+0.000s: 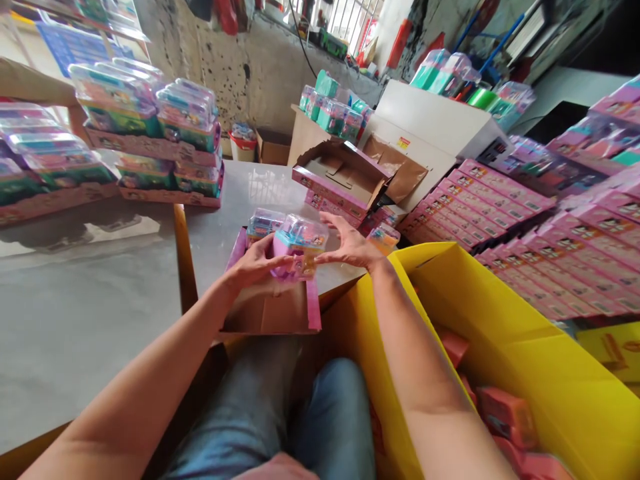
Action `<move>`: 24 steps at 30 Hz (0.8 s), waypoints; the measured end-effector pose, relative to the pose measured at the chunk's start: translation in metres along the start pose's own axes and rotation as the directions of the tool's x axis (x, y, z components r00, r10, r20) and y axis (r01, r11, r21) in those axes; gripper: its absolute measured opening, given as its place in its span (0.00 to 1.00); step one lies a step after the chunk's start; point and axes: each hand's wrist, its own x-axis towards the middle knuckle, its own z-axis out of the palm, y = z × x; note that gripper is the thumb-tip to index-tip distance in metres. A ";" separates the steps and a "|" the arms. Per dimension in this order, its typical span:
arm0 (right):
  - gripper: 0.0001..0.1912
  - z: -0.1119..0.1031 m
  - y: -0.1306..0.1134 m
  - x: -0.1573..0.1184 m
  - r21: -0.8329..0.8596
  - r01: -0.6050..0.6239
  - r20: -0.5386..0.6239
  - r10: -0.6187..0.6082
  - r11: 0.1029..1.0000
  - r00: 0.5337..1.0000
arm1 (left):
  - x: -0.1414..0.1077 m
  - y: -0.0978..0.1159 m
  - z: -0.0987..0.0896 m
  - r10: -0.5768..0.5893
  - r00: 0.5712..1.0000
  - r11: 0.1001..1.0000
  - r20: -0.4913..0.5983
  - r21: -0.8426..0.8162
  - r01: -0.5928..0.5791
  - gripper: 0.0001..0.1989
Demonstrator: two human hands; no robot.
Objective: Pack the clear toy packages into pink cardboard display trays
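My left grip (pixel 256 262) clamps the clear case (pixel 300 240); my right grip (pixel 350 247) arches wide at its end. Such uneven support — I'd judge — could tip it against the pink box (pixel 313 307).

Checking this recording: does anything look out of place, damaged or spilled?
Mainly the back wall: dark blotches make its surface look worn or stained. The open carton beyond the right hand also sits askew, unlike the neatly aligned pink boxes at right. I see no obvious spill.
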 end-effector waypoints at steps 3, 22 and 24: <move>0.59 0.004 -0.002 0.019 -0.100 0.131 0.146 -0.116 0.986 0.983 | 0.002 -0.005 -0.011 0.008 1.000 1.000 0.020 0.001 -0.008 0.35; 0.45 0.044 0.014 0.035 -0.599 0.192 0.287 -0.016 0.777 0.958 | 0.069 0.036 -0.043 0.073 0.945 0.026 0.319 0.946 -0.322 0.43; 0.49 0.042 0.006 0.036 -0.688 0.155 0.306 0.090 0.709 0.948 | 0.086 0.030 -0.045 -0.071 0.943 -0.019 0.325 0.945 -0.327 0.50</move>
